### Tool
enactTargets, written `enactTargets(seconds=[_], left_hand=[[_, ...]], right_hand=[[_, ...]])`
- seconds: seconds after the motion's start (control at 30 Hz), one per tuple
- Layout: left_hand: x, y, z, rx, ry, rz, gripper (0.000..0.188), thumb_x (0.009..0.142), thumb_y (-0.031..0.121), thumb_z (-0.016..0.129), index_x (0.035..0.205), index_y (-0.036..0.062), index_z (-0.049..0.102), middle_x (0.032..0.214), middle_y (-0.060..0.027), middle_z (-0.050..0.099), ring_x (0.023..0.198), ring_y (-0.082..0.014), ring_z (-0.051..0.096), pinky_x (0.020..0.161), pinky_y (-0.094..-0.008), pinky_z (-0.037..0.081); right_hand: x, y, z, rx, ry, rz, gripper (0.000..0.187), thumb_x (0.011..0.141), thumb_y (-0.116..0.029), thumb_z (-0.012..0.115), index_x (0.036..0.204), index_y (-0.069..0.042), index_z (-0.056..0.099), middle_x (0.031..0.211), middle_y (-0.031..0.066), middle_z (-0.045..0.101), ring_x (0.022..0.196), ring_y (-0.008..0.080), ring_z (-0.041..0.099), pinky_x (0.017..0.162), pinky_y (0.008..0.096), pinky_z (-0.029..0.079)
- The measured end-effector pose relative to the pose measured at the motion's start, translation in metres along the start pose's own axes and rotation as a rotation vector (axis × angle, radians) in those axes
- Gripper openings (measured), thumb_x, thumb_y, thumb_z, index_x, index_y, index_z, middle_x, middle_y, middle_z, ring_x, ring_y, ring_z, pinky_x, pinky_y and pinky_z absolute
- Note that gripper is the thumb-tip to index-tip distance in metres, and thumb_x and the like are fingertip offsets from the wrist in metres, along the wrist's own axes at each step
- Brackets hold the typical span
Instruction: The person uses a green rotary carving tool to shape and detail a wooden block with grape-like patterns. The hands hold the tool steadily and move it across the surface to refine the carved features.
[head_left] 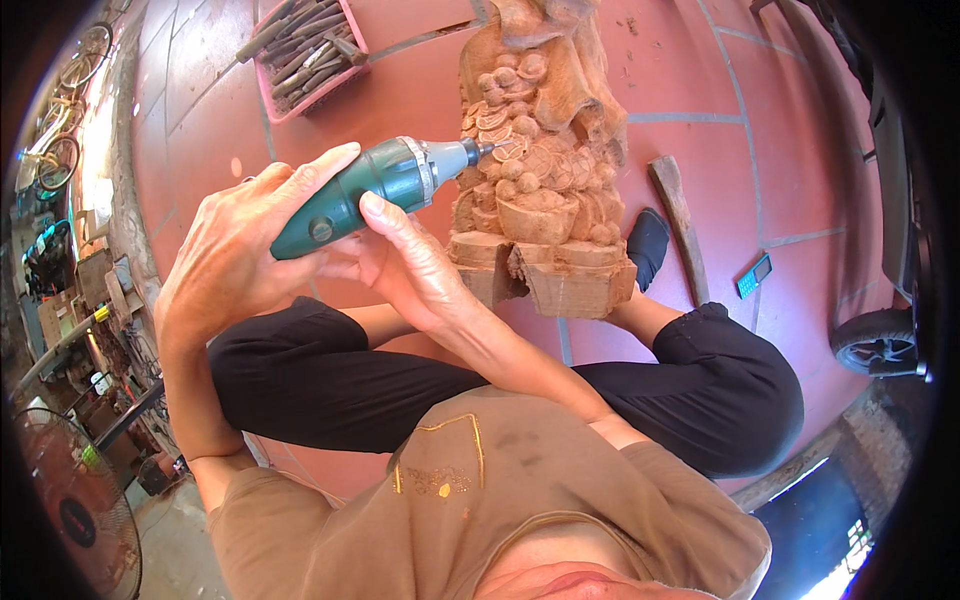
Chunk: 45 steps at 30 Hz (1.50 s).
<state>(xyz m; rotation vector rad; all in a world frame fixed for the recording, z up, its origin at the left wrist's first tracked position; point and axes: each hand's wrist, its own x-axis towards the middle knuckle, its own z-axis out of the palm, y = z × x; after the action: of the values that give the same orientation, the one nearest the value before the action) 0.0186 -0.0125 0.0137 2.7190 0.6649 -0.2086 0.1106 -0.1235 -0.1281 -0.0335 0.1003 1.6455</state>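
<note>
Both of my hands grip a green rotary grinder (362,195) with a grey collar and a thin bit at its nose. My left hand (232,235) wraps round the rear of the body from the left. From below, my right hand (415,262) supports it, thumb lying along the casing. The bit points right at a wooden carving (545,165) covered with rounded, coin-like and bowl-like shapes. Its tip appears at the carved coins on the left side; whether it touches the wood I cannot tell. The carving stands on a split wooden base (570,275) between my legs.
A pink basket (357,60) of chisel-like tools stands far left on the red tiles. Right of the carving lie a wooden stick (680,225) and a blue keypad phone (754,275). A wheel (875,342) is at the right, a fan (75,510) at lower left.
</note>
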Motion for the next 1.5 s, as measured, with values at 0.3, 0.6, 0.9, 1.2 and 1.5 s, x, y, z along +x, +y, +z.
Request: enactTargets(seconds=[0.3,0.6,0.9,1.2,1.5], left_hand=[[0.004,0.018,-0.008,0.069,-0.061,-0.041,0.079,0.071,0.014,0.079,0.145,0.0125,0.053,0.098,-0.0236,0.063,0.087,-0.0445,0.065,0.081,-0.0483,0.054],[0.006,0.033,-0.012,0.139,-0.039,-0.015,0.076,0.071,0.007,0.071,0.144,0.0134,0.054,0.089,-0.0193,0.060,0.082,-0.0413,0.063,0.075,-0.0465,0.054],[0.009,0.040,-0.014,0.190,-0.032,-0.004,0.072,0.073,0.008,0.069,0.143,0.0131,0.056,0.089,-0.0166,0.059,0.079,-0.0373,0.064,0.071,-0.0447,0.054],[0.012,0.038,-0.009,0.188,-0.013,0.029,0.072,0.074,0.010,0.072,0.144,0.0142,0.056,0.084,-0.0136,0.057,0.073,-0.0357,0.063,0.066,-0.0443,0.052],[0.015,0.037,-0.009,0.196,-0.036,0.017,0.072,0.074,0.011,0.073,0.144,0.0134,0.055,0.085,-0.0141,0.059,0.074,-0.0357,0.064,0.067,-0.0443,0.053]], right_hand=[[-0.002,0.001,-0.002,0.002,0.010,-0.061,0.046,0.099,-0.032,0.067,0.135,-0.009,0.049,0.127,0.0089,0.063,0.119,0.0234,0.064,0.096,0.0465,0.057],[-0.005,-0.005,0.000,0.022,-0.050,-0.047,0.048,0.099,-0.031,0.067,0.137,-0.009,0.047,0.132,0.0104,0.059,0.125,0.0264,0.060,0.097,0.0499,0.057],[-0.008,-0.009,-0.001,0.055,-0.092,-0.013,0.054,0.099,-0.031,0.067,0.141,-0.010,0.041,0.136,0.0103,0.056,0.127,0.0272,0.058,0.099,0.0527,0.056],[-0.005,-0.009,-0.008,0.057,-0.048,-0.053,0.056,0.098,-0.031,0.068,0.142,-0.014,0.037,0.134,0.0101,0.056,0.126,0.0272,0.059,0.098,0.0576,0.055],[-0.003,-0.009,-0.010,0.057,-0.048,-0.045,0.054,0.098,-0.029,0.068,0.141,-0.013,0.038,0.135,0.0097,0.055,0.127,0.0281,0.058,0.099,0.0614,0.053]])
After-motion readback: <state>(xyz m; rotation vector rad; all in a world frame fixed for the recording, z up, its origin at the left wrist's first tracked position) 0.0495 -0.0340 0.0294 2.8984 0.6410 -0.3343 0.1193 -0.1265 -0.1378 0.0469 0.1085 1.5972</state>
